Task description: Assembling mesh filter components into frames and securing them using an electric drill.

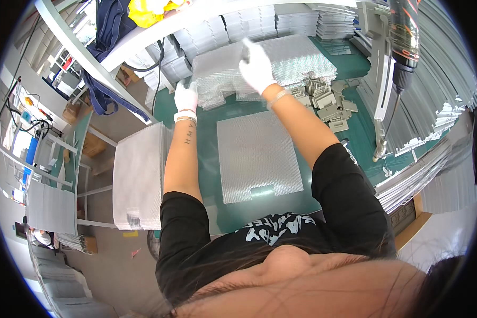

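Head view shows pale lettering across the black short-sleeved shirt (273, 231) and small dark letters on the left forearm (182, 164). Both arms stretch forward over the glossy green tabletop (208, 159). The white-gloved left hand (186, 98) points ahead at the left edge of the pile of translucent, bubble-textured plastic sheets (299, 53); the white-gloved right hand (257, 69) is over that pile, fingers extended away. Blur hides the fingertips, so I cannot tell how open either is, or whether it grips anything. A notched, translucent rectangular sheet (258, 153) lies flat between the forearms.
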A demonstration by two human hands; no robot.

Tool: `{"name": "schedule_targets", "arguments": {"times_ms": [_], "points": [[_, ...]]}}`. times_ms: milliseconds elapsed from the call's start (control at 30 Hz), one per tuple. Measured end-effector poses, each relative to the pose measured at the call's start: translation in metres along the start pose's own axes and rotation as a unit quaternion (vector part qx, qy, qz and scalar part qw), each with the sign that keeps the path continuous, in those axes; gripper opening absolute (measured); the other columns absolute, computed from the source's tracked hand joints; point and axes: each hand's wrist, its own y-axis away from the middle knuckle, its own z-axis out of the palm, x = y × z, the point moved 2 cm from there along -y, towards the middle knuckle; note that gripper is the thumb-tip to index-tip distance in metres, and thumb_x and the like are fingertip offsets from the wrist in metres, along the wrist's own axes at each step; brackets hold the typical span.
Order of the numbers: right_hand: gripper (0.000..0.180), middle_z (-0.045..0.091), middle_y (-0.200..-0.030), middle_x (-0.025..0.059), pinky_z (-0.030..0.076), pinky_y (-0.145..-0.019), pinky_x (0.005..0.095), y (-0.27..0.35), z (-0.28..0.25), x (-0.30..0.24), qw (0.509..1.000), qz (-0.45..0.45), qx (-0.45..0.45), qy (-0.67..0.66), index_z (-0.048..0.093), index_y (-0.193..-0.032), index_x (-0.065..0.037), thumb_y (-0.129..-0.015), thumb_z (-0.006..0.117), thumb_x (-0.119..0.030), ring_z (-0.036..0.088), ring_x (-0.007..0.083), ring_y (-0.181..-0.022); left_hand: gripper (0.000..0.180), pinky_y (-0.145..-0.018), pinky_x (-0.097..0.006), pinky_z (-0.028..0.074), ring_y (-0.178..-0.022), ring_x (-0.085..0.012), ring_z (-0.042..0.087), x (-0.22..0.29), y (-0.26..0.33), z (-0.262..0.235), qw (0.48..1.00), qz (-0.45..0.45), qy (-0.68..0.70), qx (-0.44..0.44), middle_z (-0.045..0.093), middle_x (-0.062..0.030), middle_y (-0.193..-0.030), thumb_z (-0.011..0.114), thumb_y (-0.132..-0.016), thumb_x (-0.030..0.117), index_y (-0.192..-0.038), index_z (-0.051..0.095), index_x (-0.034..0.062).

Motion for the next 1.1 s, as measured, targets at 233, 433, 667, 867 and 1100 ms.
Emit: {"name": "schedule_targets", "arguments": {"times_ms": [233,433,667,867,1100], "points": [[0.095,0.046,-0.14,0.0272,0.043,-0.105,0.0386,0.008,-0.035,0.049,0.897,0.219,0.062,-0.38,0.02,-0.153,-0.006,-0.072,0.07,-0.003,0.049,0.0345,-0.129,0.039,-0.096,-0.031,0.045,-0.104,-0.0224,0.062,-0.016,0.013,0.002,0.937,-0.003,0.326,-0.121,0.066,-0.0124,-0.116,0.065,-0.091,0.017,-0.123,0.06,-0.0044],[0.099,0.042,-0.147,0.0245,0.039,-0.108,0.033,0.006,-0.035,0.033,0.927,0.302,-0.196,-0.108,0.018,-0.154,-0.005,-0.071,0.072,-0.005,0.047,0.0307,-0.132,0.041,-0.093,-0.028,0.047,-0.101,-0.018,0.061,-0.008,0.021,-0.026,0.918,-0.113,0.358,-0.128,0.066,-0.0088,-0.114,0.068,-0.087,0.006,-0.126,0.057,-0.0031],[0.085,0.044,-0.146,0.023,0.036,-0.111,0.0313,0.029,-0.048,0.005,0.985,0.038,-0.003,-0.166,0.022,-0.155,-0.013,-0.081,0.064,-0.009,0.046,0.0314,-0.134,0.072,-0.115,-0.031,0.024,-0.134,-0.0269,0.044,-0.025,0.037,-0.05,0.91,-0.076,0.205,-0.354,0.057,-0.0167,-0.136,0.019,-0.102,0.053,-0.142,0.044,-0.0012],[0.046,0.065,-0.121,0.0138,0.048,-0.097,0.0323,0.041,-0.033,0.01,0.967,0.104,-0.171,-0.159,0.059,-0.131,-0.013,-0.086,0.054,-0.008,0.062,0.0281,-0.108,0.084,-0.116,-0.037,0.021,-0.136,-0.028,0.043,-0.039,0.066,-0.033,0.896,-0.175,0.282,-0.295,0.061,-0.0131,-0.133,0.014,-0.099,0.063,-0.146,0.037,-0.0026],[0.044,0.065,-0.124,0.0115,0.045,-0.102,0.0329,0.06,-0.053,0.02,0.962,0.102,-0.165,-0.194,0.059,-0.129,-0.008,-0.085,0.057,-0.008,0.061,0.0243,-0.115,0.076,-0.116,-0.035,0.021,-0.136,-0.0266,0.043,-0.069,0.087,0.002,0.874,-0.199,0.32,-0.307,0.052,-0.0107,-0.144,0.015,-0.101,0.06,-0.144,0.044,0.0043]]}}
